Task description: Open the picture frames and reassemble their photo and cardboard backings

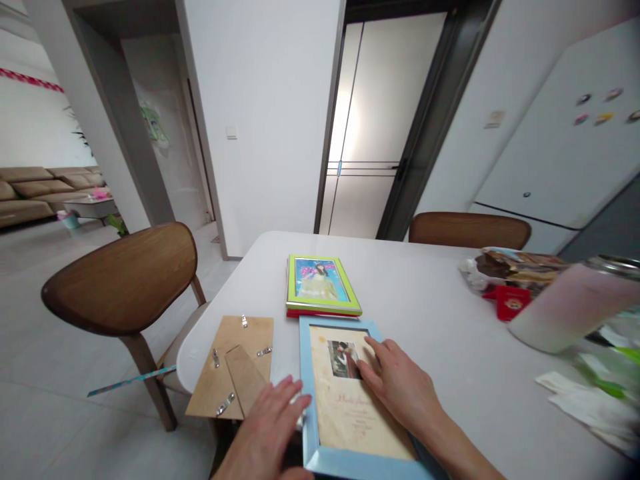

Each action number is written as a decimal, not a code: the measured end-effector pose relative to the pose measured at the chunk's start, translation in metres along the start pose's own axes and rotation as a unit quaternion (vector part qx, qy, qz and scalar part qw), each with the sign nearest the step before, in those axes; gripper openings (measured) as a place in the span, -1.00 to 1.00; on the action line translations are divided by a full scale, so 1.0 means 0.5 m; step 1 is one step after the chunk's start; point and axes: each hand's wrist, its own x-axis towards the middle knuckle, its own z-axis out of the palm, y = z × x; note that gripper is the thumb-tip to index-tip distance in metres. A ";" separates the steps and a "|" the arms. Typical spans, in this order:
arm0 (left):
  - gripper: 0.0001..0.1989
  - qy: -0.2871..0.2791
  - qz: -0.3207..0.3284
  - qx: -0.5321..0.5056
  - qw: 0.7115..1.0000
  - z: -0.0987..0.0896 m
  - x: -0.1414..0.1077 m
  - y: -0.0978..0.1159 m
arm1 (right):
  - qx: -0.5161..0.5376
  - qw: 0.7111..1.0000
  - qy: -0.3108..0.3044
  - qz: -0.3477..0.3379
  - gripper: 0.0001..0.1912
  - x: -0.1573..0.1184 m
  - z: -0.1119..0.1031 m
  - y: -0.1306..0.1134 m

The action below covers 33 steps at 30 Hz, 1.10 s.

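Spreading your left hand point(265, 427) palm down at the near left side of the blue frame point(365, 463), you have its fingers parted and pinching nothing. Your right hand point(403, 383) lies over the frame's right side, index finger and thumb apart near the small photo on the printed sheet point(365, 433). That sheet sits inside the blue border, face up, on the counter point(400, 280) right in front of you. The backing board point(210, 393), with its strut and metal clips, lies separate to the left, so you have the frame and board apart. Beyond, a green frame point(295, 305) holds a picture of a figure in a gown and rests on something red. To your right, you cannot see inside the pink-and-white tumbler point(560, 310); the clear plastic bag point(470, 273) holds something brown.
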 end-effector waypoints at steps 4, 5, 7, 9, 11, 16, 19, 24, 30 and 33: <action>-0.33 0.046 -0.192 0.135 0.971 -0.050 -0.071 -0.093 | 0.150 0.978 -0.018 -0.144 -0.66 -0.023 -0.001 -0.088; -0.37 0.064 -0.214 0.159 0.962 -0.053 -0.085 -0.117 | 0.168 0.970 -0.028 -0.173 -0.66 -0.031 0.002 -0.120; -0.44 0.098 -0.216 0.179 0.955 -0.048 -0.104 -0.154 | 0.178 0.961 -0.052 -0.207 -0.62 -0.046 0.013 -0.185; -0.50 0.134 -0.195 0.176 0.956 -0.035 -0.111 -0.174 | 0.165 0.959 -0.076 -0.219 -0.51 -0.055 0.029 -0.239; -0.55 0.170 -0.176 0.177 0.953 -0.025 -0.108 -0.176 | 0.153 0.961 -0.093 -0.213 -0.41 -0.058 0.046 -0.273; -0.60 0.224 -0.139 0.195 0.945 -0.023 -0.089 -0.130 | 0.252 0.946 -0.082 -0.187 -0.48 -0.061 0.042 -0.262; -0.58 0.231 -0.081 0.176 0.953 -0.020 -0.080 -0.079 | 0.294 0.933 -0.062 -0.199 -0.56 -0.077 0.007 -0.197; -0.54 0.203 0.063 0.106 0.971 0.019 -0.033 0.007 | 0.242 0.952 -0.043 -0.181 -0.62 -0.122 -0.033 -0.035; -0.62 0.112 0.078 0.028 0.990 0.060 0.041 0.050 | 0.186 0.977 -0.011 -0.106 -0.63 -0.148 -0.018 0.067; -0.62 0.083 0.055 0.023 0.995 0.064 0.053 0.050 | 0.159 0.981 0.005 -0.107 -0.62 -0.139 -0.003 0.068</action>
